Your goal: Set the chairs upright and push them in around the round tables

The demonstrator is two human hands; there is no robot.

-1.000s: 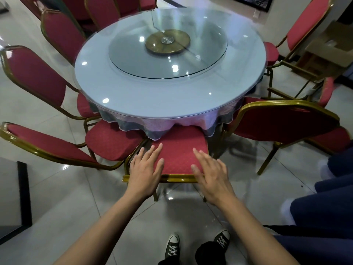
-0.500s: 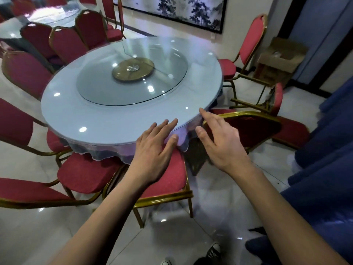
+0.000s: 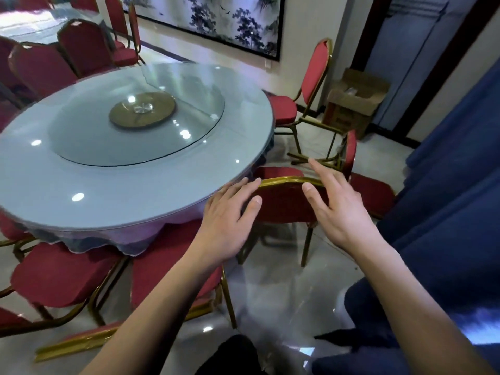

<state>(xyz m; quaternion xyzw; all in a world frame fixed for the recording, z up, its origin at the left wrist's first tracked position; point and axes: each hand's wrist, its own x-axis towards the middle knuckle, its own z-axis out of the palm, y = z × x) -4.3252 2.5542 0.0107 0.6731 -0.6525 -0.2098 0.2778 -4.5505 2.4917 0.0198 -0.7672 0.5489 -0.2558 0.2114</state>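
Round table [image 3: 81, 185] with pale glass top and frilled purple-grey cloth skirt, left of centre; round glass turntable [image 3: 135, 125] with brass-coloured hub on top. Red-cushioned, gold-framed chair [image 3: 284, 207] at the near right edge of the table, upright, backrest toward the camera, seat partly under the rim.

Left hand [image 3: 230, 220] spread flat, fingers straight and apart, fingertips at the left end of that chair's gold top rail and at the table rim; actual contact not discernible. Right hand [image 3: 338, 207] likewise spread, fingers straight, held over the right end of the same rail; thumb in front of the red back panel, contact not discernible. Hands apart, one at each end of the backrest, nothing gripped.

Second red chair [image 3: 173, 277] nearer and to the left, seat pushed under the cloth. Third red chair [image 3: 59, 274] further left, also tucked in. Overturned red chair [image 3: 362, 182] on the floor to the right, just beyond the right hand, gold legs pointing left. Upright red chair [image 3: 311, 85] at the far right of the table, seat short of the rim. Open cardboard box [image 3: 354, 101] against the far wall. Dark blue fabric [image 3: 446, 212] along the right side. Further red chairs at far left beside a second table [image 3: 40, 25]. Ink-style landscape painting [image 3: 230, 20] on the far wall.
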